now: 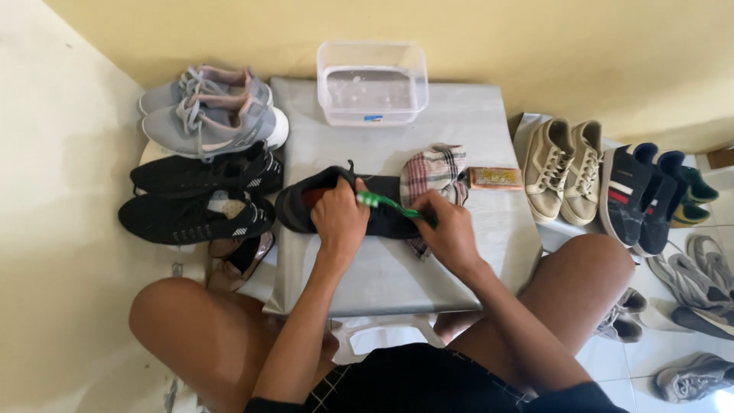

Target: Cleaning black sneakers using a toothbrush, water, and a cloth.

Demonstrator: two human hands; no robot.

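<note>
A black shoe [302, 205] lies on its side on the grey low table [466, 122], toe toward the left. My left hand [339, 216] grips its middle and holds it down. My right hand [447, 232] holds a green toothbrush [386, 203] by the handle, with the bristle end resting on the shoe's upper next to my left fingers. A checked cloth [436, 172] lies bunched just behind my right hand, touching the shoe's heel end.
A clear tub of water [372, 82] stands at the table's back edge. A brown soap bar [495, 178] lies right of the cloth. Grey and black sneakers [206, 122] sit on the left; beige, navy and grey shoes [562, 168] line the right floor.
</note>
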